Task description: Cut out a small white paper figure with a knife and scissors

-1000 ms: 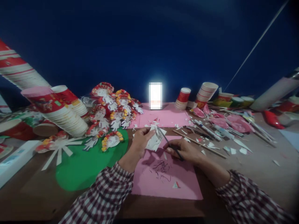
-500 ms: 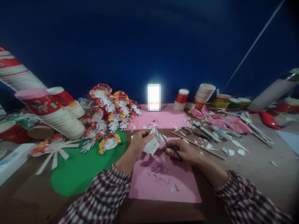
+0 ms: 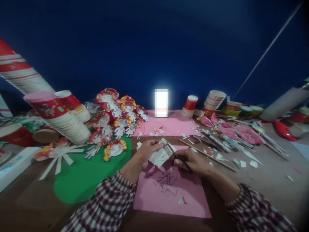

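Note:
My left hand (image 3: 143,158) grips a small white piece of paper (image 3: 160,157) with faint dark lines on it. My right hand (image 3: 192,161) is closed around dark-handled scissors (image 3: 186,165), whose blades reach to the paper's right edge. How far apart the blades are is hard to see. Below both hands lies a pink sheet (image 3: 166,203) with black pen scribbles and a small triangular scrap (image 3: 182,200) on it.
Paper dolls (image 3: 113,109) with red and yellow trim cluster at the left, by a green sheet (image 3: 79,187). Stacked paper cups (image 3: 67,122) lean farther left; more cups (image 3: 189,106) stand at the back. Pens (image 3: 217,141), a wooden stick (image 3: 210,157) and scraps litter the right.
The whole view has shifted slightly, so most things appear a little lower and to the right. Both hands still hold the paper and scissors, and the paper's tilt has changed a little.

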`<state>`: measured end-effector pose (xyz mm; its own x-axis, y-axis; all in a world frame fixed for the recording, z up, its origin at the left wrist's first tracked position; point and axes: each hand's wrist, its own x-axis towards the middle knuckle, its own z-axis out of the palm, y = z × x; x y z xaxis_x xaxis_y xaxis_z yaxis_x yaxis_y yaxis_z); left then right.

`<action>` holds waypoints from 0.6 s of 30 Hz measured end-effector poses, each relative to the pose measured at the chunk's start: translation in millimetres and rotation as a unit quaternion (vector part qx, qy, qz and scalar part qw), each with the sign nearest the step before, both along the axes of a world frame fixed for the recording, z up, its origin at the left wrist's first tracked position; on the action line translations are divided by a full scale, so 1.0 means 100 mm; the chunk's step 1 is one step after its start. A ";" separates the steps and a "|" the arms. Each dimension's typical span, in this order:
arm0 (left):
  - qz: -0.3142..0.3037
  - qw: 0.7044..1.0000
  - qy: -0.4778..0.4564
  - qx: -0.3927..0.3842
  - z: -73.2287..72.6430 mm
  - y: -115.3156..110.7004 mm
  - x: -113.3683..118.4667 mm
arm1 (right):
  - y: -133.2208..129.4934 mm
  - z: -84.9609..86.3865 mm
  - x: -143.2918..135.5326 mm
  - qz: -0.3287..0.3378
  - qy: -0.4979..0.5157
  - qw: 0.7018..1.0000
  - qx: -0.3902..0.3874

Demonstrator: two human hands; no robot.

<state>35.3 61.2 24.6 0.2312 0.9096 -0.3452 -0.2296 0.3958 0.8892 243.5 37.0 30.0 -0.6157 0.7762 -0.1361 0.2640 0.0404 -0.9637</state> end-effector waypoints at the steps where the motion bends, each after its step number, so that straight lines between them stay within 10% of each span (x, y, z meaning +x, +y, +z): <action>1: 0.000 1.000 -0.005 -0.001 0.00 0.00 0.00 | 0.00 0.00 0.00 -0.001 -0.001 1.000 0.000; 18: -0.011 1.000 0.007 -0.014 0.05 -0.03 0.01 | -0.02 0.00 0.00 -0.024 -0.009 0.999 -0.039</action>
